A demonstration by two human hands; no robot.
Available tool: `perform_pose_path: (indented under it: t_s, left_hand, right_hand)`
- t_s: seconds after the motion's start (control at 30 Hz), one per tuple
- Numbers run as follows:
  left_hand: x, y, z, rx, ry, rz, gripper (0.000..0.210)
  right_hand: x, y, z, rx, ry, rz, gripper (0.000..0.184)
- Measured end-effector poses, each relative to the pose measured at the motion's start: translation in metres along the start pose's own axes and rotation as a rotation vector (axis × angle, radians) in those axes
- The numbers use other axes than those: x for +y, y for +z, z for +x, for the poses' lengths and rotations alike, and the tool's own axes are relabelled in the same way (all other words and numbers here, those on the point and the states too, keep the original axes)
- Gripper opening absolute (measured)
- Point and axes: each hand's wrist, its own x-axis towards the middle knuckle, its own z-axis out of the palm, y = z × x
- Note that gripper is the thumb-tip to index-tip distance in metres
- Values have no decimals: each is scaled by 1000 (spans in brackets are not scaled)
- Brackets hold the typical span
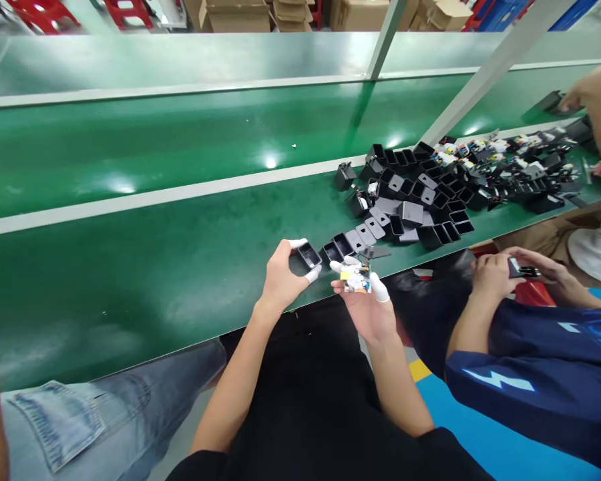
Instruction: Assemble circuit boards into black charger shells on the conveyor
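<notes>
In the head view, near the middle of the frame, the left hand point(281, 277) is clamped on a small black case point(309, 256). Slightly to the right, the right hand point(373, 312) is closed around a circuit board point(356, 278). Upper right of them, black housings point(411, 213) lie on the green table point(130, 287).

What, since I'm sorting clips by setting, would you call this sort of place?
Probably a factory assembly line: a long green workbench, black casings and loose electronic parts heaped on it, and a co-worker's hands holding a black piece.
</notes>
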Motion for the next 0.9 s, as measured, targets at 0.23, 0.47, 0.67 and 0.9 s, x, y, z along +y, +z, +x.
perform_pose_path:
  t_s: [0.23,0.47,0.67,0.9]
  left_hand:
    - [-9,-69,-51,143,-88,190,57]
    - [-4,-105,-79,366,167,384,83]
    - [11,-103,-84,285,248,166,62]
    - [23,-67,-84,383,-169,-641,32]
  right_hand:
    - [34,55,11,-85,29,-35,46]
    - [71,109,26,-297,175,-103,48]
    - [66,112,17,-447,232,-235,44]
    - [33,97,6,-488,-161,-711,56]
